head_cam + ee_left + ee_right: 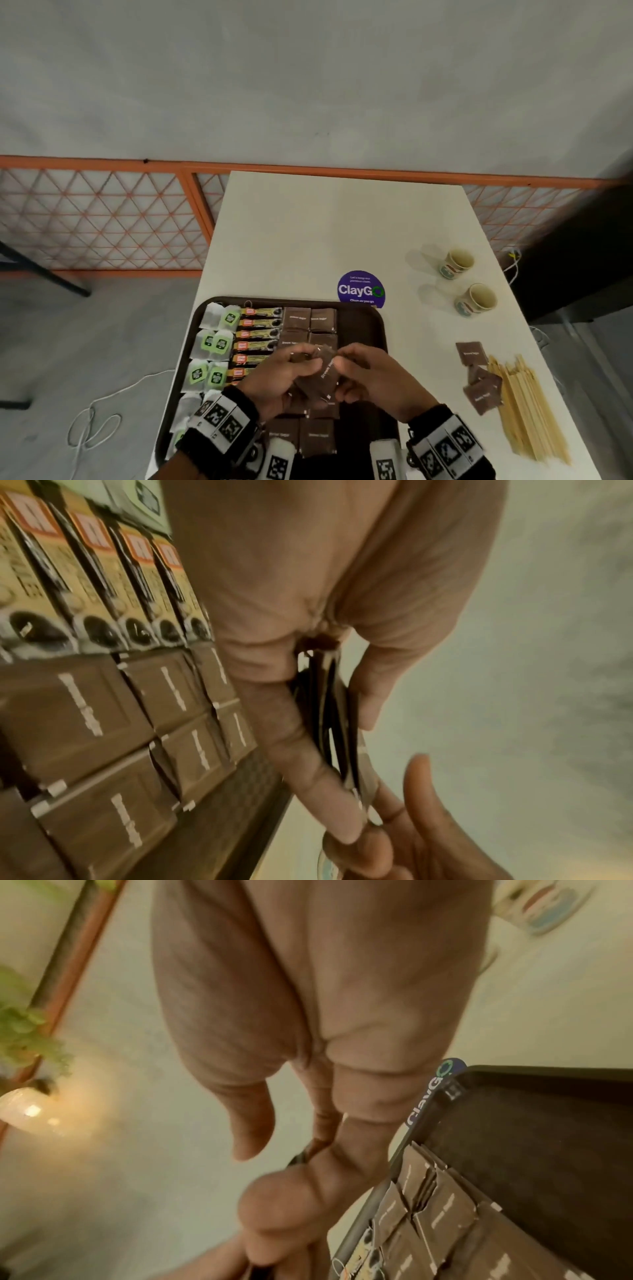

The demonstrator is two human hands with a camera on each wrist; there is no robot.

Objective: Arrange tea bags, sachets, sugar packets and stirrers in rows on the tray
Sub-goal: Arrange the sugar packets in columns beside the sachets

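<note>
A dark brown tray (371, 325) lies at the table's near left. On it run columns of green-tagged tea bags (214, 342), yellow sachets (255, 334) and brown sugar packets (306, 320). Above the packet column both hands meet. My left hand (291, 373) grips a small stack of brown sugar packets (322, 380), seen edge-on in the left wrist view as a dark stack (325, 710) between thumb and fingers. My right hand (363, 373) pinches the stack's right edge. Loose sugar packets (481, 383) and wooden stirrers (527, 407) lie on the table to the right.
Two paper cups (457, 263) (478, 299) lie on their sides at the far right of the white table (325, 233). A purple round sticker (360, 288) sits just beyond the tray. The tray's right strip is bare. A white cable (102, 411) trails on the floor at left.
</note>
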